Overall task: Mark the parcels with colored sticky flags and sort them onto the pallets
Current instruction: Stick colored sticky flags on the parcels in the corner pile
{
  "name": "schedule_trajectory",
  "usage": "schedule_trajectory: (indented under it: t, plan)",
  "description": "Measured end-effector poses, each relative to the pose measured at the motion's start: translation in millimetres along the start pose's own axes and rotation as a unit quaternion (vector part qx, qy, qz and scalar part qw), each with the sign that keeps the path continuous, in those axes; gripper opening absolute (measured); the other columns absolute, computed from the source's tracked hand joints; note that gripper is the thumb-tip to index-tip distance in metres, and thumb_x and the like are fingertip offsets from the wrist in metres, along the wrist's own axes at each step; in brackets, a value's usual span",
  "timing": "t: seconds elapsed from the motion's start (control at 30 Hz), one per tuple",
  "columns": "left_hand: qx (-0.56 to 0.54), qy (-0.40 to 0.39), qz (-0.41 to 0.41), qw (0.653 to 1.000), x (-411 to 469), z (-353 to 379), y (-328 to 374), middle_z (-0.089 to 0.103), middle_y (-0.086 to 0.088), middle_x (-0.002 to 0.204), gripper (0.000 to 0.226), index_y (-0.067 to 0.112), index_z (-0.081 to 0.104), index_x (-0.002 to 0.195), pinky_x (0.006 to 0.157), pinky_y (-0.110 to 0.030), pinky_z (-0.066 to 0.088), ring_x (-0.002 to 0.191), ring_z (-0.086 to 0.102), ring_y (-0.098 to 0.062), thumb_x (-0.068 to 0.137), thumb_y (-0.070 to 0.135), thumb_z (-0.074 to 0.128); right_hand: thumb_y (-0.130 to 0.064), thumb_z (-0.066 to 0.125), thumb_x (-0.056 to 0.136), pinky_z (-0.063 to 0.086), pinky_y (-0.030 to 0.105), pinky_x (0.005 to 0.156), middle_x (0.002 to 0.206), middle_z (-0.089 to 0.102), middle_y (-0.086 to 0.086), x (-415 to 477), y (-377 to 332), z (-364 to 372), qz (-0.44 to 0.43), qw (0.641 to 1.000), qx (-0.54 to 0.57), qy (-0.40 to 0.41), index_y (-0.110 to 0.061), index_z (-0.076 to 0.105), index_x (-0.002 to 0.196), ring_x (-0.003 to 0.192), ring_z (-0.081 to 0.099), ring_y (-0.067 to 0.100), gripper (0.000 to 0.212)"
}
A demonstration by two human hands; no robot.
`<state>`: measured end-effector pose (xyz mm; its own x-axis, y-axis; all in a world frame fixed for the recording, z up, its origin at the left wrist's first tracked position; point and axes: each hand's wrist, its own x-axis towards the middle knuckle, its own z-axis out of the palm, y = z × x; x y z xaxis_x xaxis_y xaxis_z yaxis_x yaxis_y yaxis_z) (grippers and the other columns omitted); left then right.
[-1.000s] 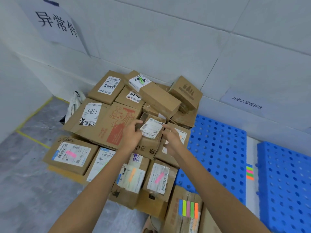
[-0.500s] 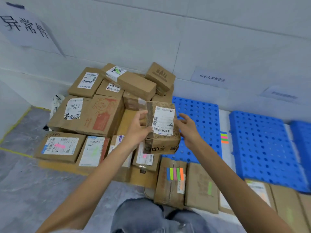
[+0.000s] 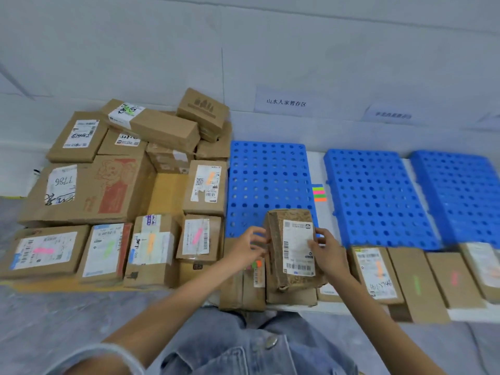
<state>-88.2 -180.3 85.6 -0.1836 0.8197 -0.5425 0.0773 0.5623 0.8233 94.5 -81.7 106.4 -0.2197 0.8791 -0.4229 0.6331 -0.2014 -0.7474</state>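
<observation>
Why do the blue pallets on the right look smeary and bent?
Head view: blur smears the far-right pallet and the parcels in front of it; the wide-angle lens curves the edges; the held parcel mid-frame looks sharper.

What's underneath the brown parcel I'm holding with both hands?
A flat brown cardboard box lies beneath the brown labelled parcel held by left hand and right hand. The parcel covers most of its top, so any label there is hidden.
</observation>
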Motion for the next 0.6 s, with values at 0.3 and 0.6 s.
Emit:
schedule_trajectory:
  t: [0.3,0.6]
  plan:
    - [0.508,-0.002,0.055,0.86,32,-15,-56,0.028,-0.009,0.149,0.094,0.011,0.018,0.148,0.114,-0.031,0.021,0.139,0.025,-0.026,0.076,0.035,0.074,-0.013,0.049,0.095,0.041,0.013,0.059,0.099,0.053,-0.002,1,8,-4,-0.041,0.998,-0.041,-0.014,-0.012,0.045,0.129,0.082,0.053,0.012,0.033]
    - [0.427,0.13,0.118,0.887,54,-14,-75,0.06,0.003,0.11,0.05,0.019,0.06,0.112,0.089,-0.026,0.044,0.111,0.052,-0.017,0.072,-0.01,0.062,-0.014,0.053,0.093,0.053,0.032,0.072,0.103,0.056,-0.002,0,28,-14,-0.036,0.999,-0.032,-0.019,-0.017,0.046,0.127,0.093,0.06,0.021,0.035]
